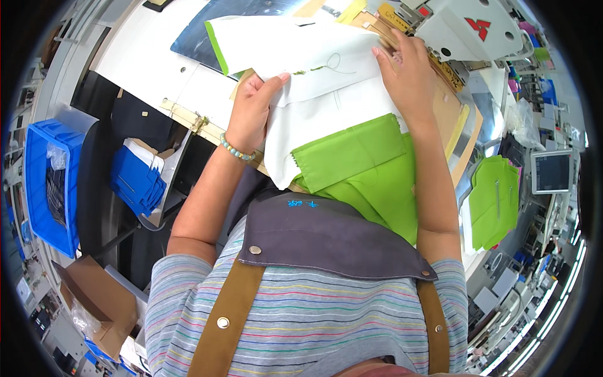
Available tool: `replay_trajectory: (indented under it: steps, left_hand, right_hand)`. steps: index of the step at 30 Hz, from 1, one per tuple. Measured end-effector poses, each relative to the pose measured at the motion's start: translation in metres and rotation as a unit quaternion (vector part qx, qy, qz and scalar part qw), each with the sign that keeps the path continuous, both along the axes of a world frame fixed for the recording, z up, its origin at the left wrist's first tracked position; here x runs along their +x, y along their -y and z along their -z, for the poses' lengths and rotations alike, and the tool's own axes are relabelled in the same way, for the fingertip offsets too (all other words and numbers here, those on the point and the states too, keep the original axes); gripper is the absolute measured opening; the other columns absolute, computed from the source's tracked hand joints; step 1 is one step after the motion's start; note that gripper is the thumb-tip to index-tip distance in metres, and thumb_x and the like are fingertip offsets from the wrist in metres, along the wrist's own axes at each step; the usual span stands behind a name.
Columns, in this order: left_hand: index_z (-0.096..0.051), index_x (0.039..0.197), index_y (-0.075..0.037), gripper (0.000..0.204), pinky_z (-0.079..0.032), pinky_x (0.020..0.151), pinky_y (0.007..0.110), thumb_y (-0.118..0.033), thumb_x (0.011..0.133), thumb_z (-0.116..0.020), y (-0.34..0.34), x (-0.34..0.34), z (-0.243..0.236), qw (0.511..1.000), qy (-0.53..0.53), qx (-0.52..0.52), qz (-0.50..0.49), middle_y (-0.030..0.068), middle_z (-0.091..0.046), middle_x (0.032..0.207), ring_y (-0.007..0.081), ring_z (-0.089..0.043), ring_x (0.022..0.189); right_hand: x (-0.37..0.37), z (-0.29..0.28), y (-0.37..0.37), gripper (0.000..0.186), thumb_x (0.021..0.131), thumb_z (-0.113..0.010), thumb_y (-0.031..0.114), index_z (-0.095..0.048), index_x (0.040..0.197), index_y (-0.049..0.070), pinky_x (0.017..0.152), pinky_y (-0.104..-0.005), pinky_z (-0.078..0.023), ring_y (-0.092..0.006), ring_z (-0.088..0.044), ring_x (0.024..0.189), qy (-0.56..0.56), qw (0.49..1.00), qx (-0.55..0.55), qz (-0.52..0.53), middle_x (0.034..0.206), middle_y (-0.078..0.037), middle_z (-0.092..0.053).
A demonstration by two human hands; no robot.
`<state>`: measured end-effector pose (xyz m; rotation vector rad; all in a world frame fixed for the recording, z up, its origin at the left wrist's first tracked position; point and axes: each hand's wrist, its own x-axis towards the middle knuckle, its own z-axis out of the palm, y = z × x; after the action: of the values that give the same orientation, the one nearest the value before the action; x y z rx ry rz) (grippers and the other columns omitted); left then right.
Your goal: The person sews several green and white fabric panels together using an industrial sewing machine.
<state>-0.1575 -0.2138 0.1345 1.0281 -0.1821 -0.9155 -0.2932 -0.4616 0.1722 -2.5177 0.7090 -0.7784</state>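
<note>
I hold a white cloth [314, 94] spread on the table [151, 56] in front of me, just near the sewing machine [468, 28] that stands at the far right. My left hand [251, 113] grips the cloth's left edge, thumb on top and fingers curled under, so the fabric stays taut and lifted a little off the table. My right hand [408, 75] lies flat and open on the cloth's right side, fingers stretched toward the machine, pressing the fabric down rather than clutching it; that keeps the piece from sliding. Between my hands a line of green stitching [311, 69] with a loose thread loop shows on the white, and a green strip runs along the cloth's far left edge.

Near me, partly under the white cloth, lie green pieces [364, 169], folded over the table's near edge against my grey apron [326, 235]. A beaded bracelet [237, 149] sits on my left wrist.

At the right, more green pieces [496, 198] are stacked beside a small screen [553, 171]. At the left, below the table, stand a blue crate [50, 182] and a pile of blue cloth [137, 179], within easy reach.
</note>
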Motion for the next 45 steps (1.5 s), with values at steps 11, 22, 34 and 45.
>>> replay_trajectory:
  steps: [11,22,34,45]
  left_hand:
    - [-0.073,0.108,-0.001,0.020,-0.058,0.077,0.025,-0.019,0.099,-0.075,-0.003,0.008,-0.009,0.998,-0.049,0.013,0.044,0.0055,-0.077,0.099,0.0093,-0.072,0.084]
    - [-0.075,0.108,-0.009,0.016,-0.055,0.077,0.023,-0.020,0.097,-0.076,-0.001,0.008,-0.011,0.998,-0.031,0.023,0.048,-0.0009,-0.077,0.099,0.0063,-0.069,0.085]
    - [-0.075,0.098,-0.003,0.015,-0.056,0.067,0.024,-0.017,0.095,-0.077,-0.005,0.013,-0.001,0.998,0.000,0.038,0.043,0.0047,-0.077,0.090,0.0086,-0.071,0.075]
    - [-0.073,0.104,0.000,0.015,-0.058,0.073,0.027,-0.012,0.095,-0.075,-0.004,0.012,0.001,0.998,-0.060,-0.018,0.020,0.0068,-0.077,0.097,0.0115,-0.071,0.081]
  right_hand:
    - [0.032,-0.009,-0.053,0.026,0.092,-0.077,0.028,-0.064,0.095,0.006,0.063,-0.0365,-0.052,-0.0260,-0.064,0.076,-0.005,0.934,-0.168,-0.316,0.088,-0.007,-0.060]
    - [0.045,-0.011,-0.043,0.030,0.093,-0.075,0.033,-0.062,0.090,0.006,0.063,-0.0366,-0.051,-0.0267,-0.063,0.075,-0.010,0.910,-0.192,-0.368,0.087,-0.007,-0.060]
    - [0.048,-0.007,-0.047,0.031,0.097,-0.069,0.038,-0.061,0.086,0.010,0.057,-0.0374,-0.050,-0.0225,-0.065,0.068,-0.050,0.912,-0.178,-0.367,0.073,-0.002,-0.060]
    - [0.032,-0.013,-0.049,0.033,0.095,-0.072,0.037,-0.062,0.079,0.010,0.055,-0.0368,-0.048,-0.0253,-0.063,0.063,-0.008,0.911,-0.136,-0.390,0.070,-0.004,-0.061]
